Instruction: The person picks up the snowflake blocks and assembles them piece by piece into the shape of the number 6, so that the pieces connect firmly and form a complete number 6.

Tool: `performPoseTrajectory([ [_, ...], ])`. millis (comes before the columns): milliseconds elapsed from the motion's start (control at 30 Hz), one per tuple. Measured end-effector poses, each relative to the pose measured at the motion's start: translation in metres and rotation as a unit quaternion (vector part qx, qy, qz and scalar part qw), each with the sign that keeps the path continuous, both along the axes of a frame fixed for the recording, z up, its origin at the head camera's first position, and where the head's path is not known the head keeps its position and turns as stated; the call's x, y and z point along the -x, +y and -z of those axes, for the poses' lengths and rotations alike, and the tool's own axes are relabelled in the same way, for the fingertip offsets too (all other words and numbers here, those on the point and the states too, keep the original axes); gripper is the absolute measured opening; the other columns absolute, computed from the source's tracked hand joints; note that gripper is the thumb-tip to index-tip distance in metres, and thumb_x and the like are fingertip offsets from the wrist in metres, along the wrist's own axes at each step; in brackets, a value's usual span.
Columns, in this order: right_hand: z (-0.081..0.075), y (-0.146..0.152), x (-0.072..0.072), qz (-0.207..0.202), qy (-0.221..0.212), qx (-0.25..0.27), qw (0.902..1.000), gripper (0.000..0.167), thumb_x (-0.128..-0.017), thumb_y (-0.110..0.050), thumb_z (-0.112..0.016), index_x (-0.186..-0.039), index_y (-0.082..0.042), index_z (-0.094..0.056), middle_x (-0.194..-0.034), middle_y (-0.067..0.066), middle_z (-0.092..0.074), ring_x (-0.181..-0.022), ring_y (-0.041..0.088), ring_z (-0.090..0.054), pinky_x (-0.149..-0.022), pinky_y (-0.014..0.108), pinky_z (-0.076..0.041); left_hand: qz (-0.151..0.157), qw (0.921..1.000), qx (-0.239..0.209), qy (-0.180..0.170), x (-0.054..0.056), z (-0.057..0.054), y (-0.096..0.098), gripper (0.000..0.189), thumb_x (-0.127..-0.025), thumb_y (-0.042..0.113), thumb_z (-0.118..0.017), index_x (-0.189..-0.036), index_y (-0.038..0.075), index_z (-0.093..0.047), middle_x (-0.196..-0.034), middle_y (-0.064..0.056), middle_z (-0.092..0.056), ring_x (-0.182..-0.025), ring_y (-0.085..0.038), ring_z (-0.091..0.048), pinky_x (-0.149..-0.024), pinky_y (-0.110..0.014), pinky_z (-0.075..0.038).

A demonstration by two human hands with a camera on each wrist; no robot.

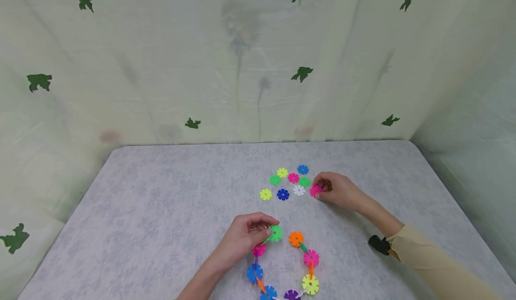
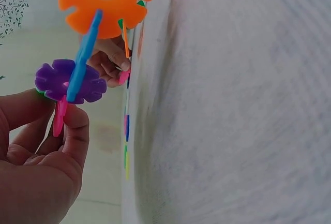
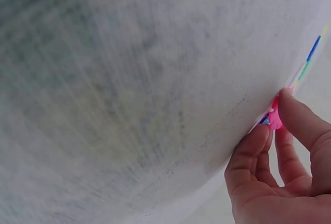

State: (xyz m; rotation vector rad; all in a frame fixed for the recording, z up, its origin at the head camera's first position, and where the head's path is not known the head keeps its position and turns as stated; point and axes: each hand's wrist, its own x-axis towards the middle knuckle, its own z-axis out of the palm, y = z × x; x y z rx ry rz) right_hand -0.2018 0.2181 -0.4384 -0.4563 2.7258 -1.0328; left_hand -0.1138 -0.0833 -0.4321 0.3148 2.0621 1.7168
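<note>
My left hand (image 1: 242,242) grips a chain of notched interlocking discs near its green end disc (image 1: 276,233). The chain curves down toward me and back up to an orange disc (image 1: 296,238), leaving a gap at the top. Its links include a yellow disc (image 1: 310,285) and a blue disc (image 1: 255,273). In the left wrist view, a purple disc (image 2: 95,87) is slotted to others by the fingertips. Farther right, my right hand (image 1: 340,190) pinches a loose pink disc (image 1: 315,191) between thumb and fingers, close over the table.
Several loose discs lie beyond the chain, among them a white disc (image 1: 299,190), a dark blue disc (image 1: 283,195) and a yellow disc (image 1: 265,195). A grey tabletop (image 1: 161,210) reaches back to a pale curtain (image 1: 161,67). A black device (image 1: 379,245) sits at the right sleeve cuff.
</note>
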Motion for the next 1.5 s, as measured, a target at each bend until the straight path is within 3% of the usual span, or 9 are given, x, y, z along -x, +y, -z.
performPoseTrajectory([
  [1033, 0.007, 0.012, -0.005, 0.004, 0.008, 0.053, 0.9985, 0.012, -0.090, 0.001, -0.067, -0.096, -0.009, -0.065, -0.087, 0.002, -0.060, -0.081, 0.021, -0.053, -0.071, 0.032, -0.048, -0.002, 0.9999, -0.013, -0.001, -0.002, 0.001, 0.002, 0.020, -0.092, 0.003, -0.063, -0.111, 0.004, -0.072, -0.096, -0.005, -0.068, -0.074, -0.015, -0.053, -0.059, -0.021, -0.044],
  [1267, 0.000, 0.013, -0.024, 0.041, 0.010, 0.097, 0.9944, 0.010, -0.092, -0.003, -0.066, -0.099, -0.009, -0.065, -0.093, 0.003, -0.065, -0.084, 0.022, -0.058, -0.071, 0.029, -0.052, -0.009, 0.9998, -0.019, 0.006, -0.001, 0.002, 0.002, 0.020, -0.092, 0.002, -0.063, -0.111, 0.004, -0.072, -0.100, -0.006, -0.069, -0.074, -0.015, -0.054, -0.062, -0.021, -0.047],
  [1500, -0.011, -0.001, -0.058, 0.084, 0.014, 0.176, 0.9806, 0.014, -0.095, -0.002, -0.063, -0.106, -0.008, -0.061, -0.093, 0.007, -0.062, -0.082, 0.031, -0.060, -0.070, 0.035, -0.056, -0.019, 0.9997, -0.010, 0.014, 0.000, -0.001, 0.002, 0.021, -0.092, 0.002, -0.064, -0.111, 0.006, -0.072, -0.099, -0.005, -0.067, -0.077, -0.019, -0.054, -0.060, -0.022, -0.045],
])
